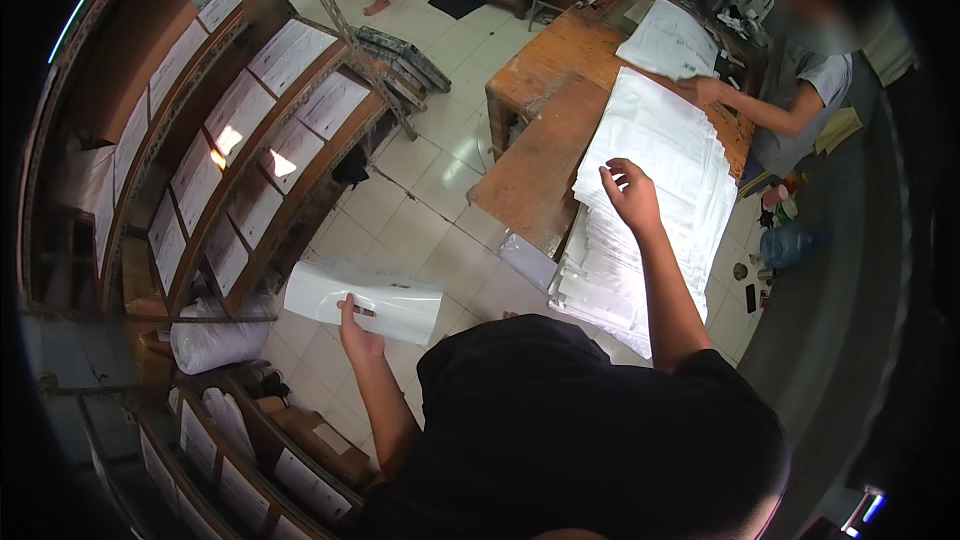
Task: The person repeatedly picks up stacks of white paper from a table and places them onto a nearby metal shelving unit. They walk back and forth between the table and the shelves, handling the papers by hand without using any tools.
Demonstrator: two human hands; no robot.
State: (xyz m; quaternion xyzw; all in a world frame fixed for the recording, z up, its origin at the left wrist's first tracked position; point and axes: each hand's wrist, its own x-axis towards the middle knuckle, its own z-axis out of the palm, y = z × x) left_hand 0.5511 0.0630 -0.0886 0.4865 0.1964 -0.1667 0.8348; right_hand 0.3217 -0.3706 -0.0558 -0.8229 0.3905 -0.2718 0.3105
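My left hand (362, 338) is closed on a thin, glossy white sheet (408, 314), out to the left above the tiled floor. The thumb lies on top; the other fingers are mostly hidden beneath it. The sheet bends slightly and looks like plastic. My right hand (634, 204) hovers over a long, overlapping pile of white sheets (655, 125), its fingers loosely curled and apart, holding nothing. Whether it touches the pile I cannot tell.
Slanted racks (255, 155) holding many white sheets line the left side. A wooden table (560, 60) stands ahead, with another person's arm (765, 112) reaching over its far right. A stuffed clear bag (215, 338) sits by the racks; a blue water bottle (788, 246) stands right.
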